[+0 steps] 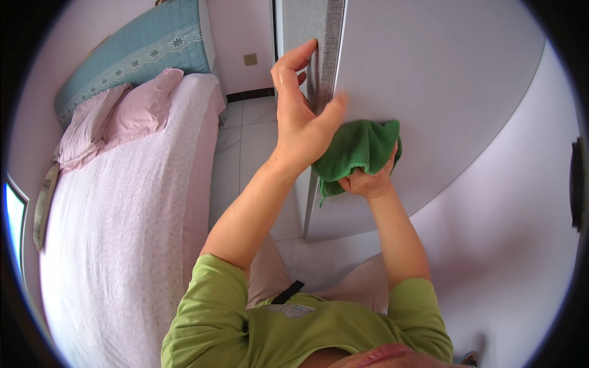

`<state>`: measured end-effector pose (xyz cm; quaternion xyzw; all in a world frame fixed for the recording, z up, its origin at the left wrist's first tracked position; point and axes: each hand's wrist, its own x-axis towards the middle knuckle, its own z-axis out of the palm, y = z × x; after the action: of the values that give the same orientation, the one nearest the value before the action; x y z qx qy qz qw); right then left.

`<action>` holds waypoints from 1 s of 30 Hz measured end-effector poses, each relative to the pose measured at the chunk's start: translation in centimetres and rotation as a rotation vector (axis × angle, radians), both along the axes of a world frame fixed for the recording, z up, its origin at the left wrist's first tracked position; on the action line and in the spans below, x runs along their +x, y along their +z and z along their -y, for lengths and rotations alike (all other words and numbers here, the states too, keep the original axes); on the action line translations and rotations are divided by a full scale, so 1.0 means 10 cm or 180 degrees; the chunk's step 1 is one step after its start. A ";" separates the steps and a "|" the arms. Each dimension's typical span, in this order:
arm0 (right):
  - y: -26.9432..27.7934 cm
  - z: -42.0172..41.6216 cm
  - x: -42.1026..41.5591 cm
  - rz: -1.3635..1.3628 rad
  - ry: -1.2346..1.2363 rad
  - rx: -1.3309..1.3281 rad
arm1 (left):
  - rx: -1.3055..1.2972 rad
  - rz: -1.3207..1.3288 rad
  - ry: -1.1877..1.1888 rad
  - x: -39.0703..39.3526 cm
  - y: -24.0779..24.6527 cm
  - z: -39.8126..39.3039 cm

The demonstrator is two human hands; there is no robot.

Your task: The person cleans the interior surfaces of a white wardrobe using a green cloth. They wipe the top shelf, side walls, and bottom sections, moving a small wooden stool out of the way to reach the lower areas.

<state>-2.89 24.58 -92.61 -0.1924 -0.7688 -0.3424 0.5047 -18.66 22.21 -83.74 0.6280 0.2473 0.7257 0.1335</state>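
My right hand is closed on a green cloth against the pale side panel of a tall piece of furniture, close to its front edge. The cloth covers most of that hand's fingers. My left hand is raised beside the grey textured front, its fingers bent and apart, its thumb blurred near the panel's edge. It holds nothing that I can see. Whether its fingertips touch the front, I cannot tell.
To the left stands a bed with a pale pink patterned cover, pink pillows and a blue quilted headboard. A wall socket is above the dark skirting. Tiled floor lies between bed and furniture. A pale wall curves at right.
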 end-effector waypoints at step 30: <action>-0.04 -0.02 0.04 -0.0297 0.0266 -0.0984 | 0.0308 0.0120 0.0032 0.09 -0.03 -0.04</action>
<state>-2.47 24.79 -93.04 -0.2513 -0.7953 -0.1894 0.5181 -17.74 22.62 -83.99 0.6187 0.2124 0.7492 0.1039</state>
